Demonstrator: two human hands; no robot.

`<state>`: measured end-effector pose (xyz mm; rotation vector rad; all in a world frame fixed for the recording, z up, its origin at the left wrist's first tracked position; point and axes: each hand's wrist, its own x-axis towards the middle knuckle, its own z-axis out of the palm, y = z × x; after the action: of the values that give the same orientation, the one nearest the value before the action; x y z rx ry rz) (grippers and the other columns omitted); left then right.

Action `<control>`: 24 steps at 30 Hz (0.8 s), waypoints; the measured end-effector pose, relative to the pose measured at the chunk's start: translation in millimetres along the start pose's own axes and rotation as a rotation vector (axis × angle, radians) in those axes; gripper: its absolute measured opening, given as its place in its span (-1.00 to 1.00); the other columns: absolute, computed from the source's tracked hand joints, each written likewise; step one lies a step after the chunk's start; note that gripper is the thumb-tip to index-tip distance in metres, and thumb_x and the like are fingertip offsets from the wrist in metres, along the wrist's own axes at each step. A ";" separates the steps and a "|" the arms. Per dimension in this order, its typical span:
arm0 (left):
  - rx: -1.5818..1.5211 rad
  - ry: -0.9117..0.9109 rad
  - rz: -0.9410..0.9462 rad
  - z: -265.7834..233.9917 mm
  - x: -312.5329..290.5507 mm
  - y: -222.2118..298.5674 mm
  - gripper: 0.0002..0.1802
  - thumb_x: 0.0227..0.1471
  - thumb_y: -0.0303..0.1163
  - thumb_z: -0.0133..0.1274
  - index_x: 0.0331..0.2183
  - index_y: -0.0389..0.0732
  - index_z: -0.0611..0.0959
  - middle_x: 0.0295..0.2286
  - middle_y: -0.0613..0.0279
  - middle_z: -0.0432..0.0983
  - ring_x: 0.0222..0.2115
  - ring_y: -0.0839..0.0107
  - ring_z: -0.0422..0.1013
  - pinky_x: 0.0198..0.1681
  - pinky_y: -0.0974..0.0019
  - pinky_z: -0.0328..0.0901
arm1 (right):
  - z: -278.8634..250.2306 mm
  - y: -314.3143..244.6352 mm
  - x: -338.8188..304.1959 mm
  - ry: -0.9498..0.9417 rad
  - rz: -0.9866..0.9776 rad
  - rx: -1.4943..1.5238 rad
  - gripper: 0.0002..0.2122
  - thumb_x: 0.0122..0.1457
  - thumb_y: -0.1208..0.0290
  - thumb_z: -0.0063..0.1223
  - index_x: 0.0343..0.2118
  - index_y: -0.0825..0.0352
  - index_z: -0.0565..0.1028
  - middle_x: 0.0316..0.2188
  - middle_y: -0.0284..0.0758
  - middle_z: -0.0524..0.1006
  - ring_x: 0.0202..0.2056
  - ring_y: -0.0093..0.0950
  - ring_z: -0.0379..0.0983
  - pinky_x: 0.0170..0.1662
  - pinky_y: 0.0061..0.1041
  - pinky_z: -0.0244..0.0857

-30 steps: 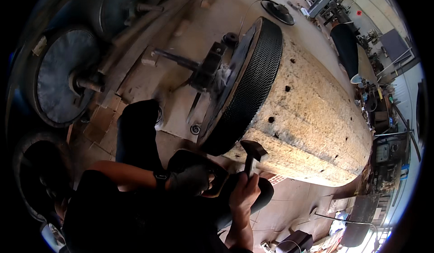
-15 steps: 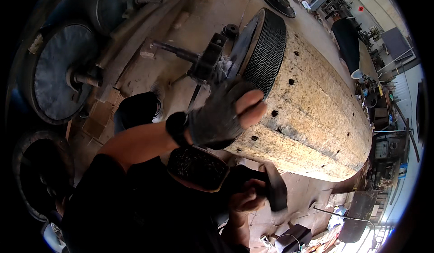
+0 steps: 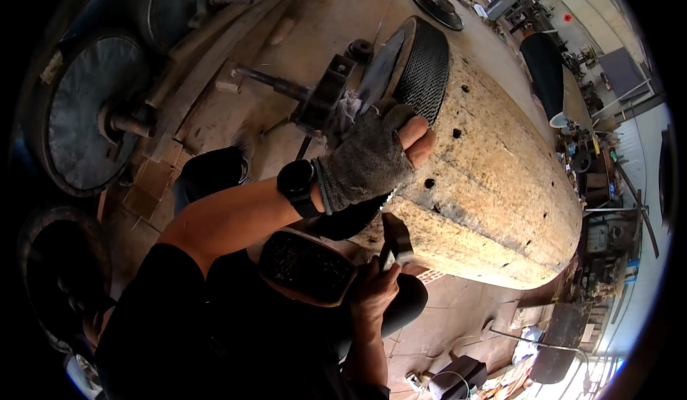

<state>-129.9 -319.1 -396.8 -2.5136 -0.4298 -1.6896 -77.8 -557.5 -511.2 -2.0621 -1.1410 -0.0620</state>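
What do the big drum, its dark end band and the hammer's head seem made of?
Drum: possibly wood, rough and matte, with plank-like seams; mottling leaves doubt. Dark end band: perhaps wound wire rope, dull, with fine ridges. Hammer's head: probably metal, dark and crisp-edged.

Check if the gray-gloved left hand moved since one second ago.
Yes, the left hand moved up, from the black rounded tray to the tan cylindrical drum.

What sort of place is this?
It looks like a workshop: the right hand holds a hammer, beside it lies a big, pale, rough drum dotted with dark holes, and long planks lie on the floor.
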 end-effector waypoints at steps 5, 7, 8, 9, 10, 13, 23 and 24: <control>-0.026 -0.052 -0.051 0.6 -0.3 -1.7 -0.85 -0.04 -0.44 0.20 -0.33 -0.12 0.61 -0.35 0.28 0.41 -0.35 0.22 0.41 -0.30 0.11 0.33 | -9.4 2.6 -19.4 0.181 -0.056 0.188 -0.79 0.28 0.38 -0.01 -0.37 0.46 0.42 -0.65 -0.15 0.43 -0.60 -0.17 0.46 -0.54 -0.30 0.31; -0.081 -0.051 -0.112 3.7 2.9 -3.7 -0.87 -0.04 -0.45 0.19 -0.36 -0.12 0.59 -0.38 0.28 0.40 -0.37 0.22 0.40 -0.31 0.11 0.32 | -9.5 -0.8 -10.5 0.222 -0.128 0.156 -0.74 0.30 0.34 -0.02 -0.42 0.46 0.41 -0.73 -0.23 0.35 -0.65 -0.22 0.43 -0.57 -0.30 0.26; -0.079 -0.046 -0.106 5.1 2.6 -3.1 -0.87 -0.05 -0.45 0.19 -0.36 -0.12 0.59 -0.38 0.28 0.40 -0.37 0.21 0.40 -0.31 0.12 0.32 | -3.9 2.8 -8.2 0.132 -0.073 0.047 -0.73 0.30 0.33 -0.02 -0.43 0.46 0.41 -0.73 -0.20 0.36 -0.65 -0.19 0.43 -0.57 -0.28 0.25; -0.074 -0.040 -0.097 6.4 1.9 -3.1 -0.86 -0.06 -0.46 0.19 -0.37 -0.12 0.59 -0.39 0.28 0.40 -0.37 0.21 0.40 -0.31 0.12 0.32 | 2.9 5.5 -4.6 0.045 -0.019 -0.057 -0.73 0.31 0.32 -0.03 -0.43 0.47 0.40 -0.73 -0.17 0.38 -0.65 -0.16 0.44 -0.58 -0.27 0.25; -0.067 -0.033 -0.088 6.8 1.9 -3.0 -0.86 -0.07 -0.46 0.19 -0.37 -0.12 0.59 -0.40 0.28 0.39 -0.37 0.21 0.40 -0.31 0.12 0.32 | 11.1 4.2 -0.6 0.030 0.092 0.016 -0.71 0.31 0.29 -0.02 -0.40 0.48 0.40 -0.66 -0.08 0.44 -0.62 -0.10 0.45 -0.56 -0.28 0.27; -0.012 -0.059 -0.135 -4.1 6.9 4.8 -0.83 -0.10 -0.50 0.18 -0.36 -0.13 0.57 -0.43 0.26 0.38 -0.37 0.18 0.40 -0.31 0.14 0.32 | -1.6 -1.7 -16.5 0.081 0.100 0.203 -0.73 0.32 0.31 -0.04 -0.37 0.48 0.40 -0.60 -0.09 0.50 -0.63 -0.19 0.45 -0.55 -0.33 0.30; 0.101 0.035 0.018 5.9 8.4 -2.1 -0.84 0.03 -0.46 0.20 -0.31 -0.17 0.56 -0.38 0.13 0.42 -0.36 0.12 0.38 -0.29 0.08 0.29 | -14.7 -5.5 -15.6 0.089 0.058 0.360 -0.86 0.22 0.49 -0.02 -0.28 0.50 0.45 -0.57 0.02 0.50 -0.54 0.00 0.50 -0.49 -0.25 0.36; -0.039 0.049 -0.119 6.0 7.1 0.4 -0.84 0.05 -0.45 0.19 -0.29 -0.21 0.56 -0.40 0.12 0.43 -0.39 0.12 0.37 -0.31 0.06 0.27 | -17.8 1.7 -19.4 0.090 -0.049 0.290 -0.86 0.23 0.49 -0.03 -0.30 0.49 0.47 -0.51 0.02 0.51 -0.47 -0.02 0.51 -0.45 -0.24 0.38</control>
<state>-121.9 -316.9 -392.5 -2.5136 -0.5579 -1.8144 -82.7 -583.0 -507.1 -1.7584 -1.0772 -0.0118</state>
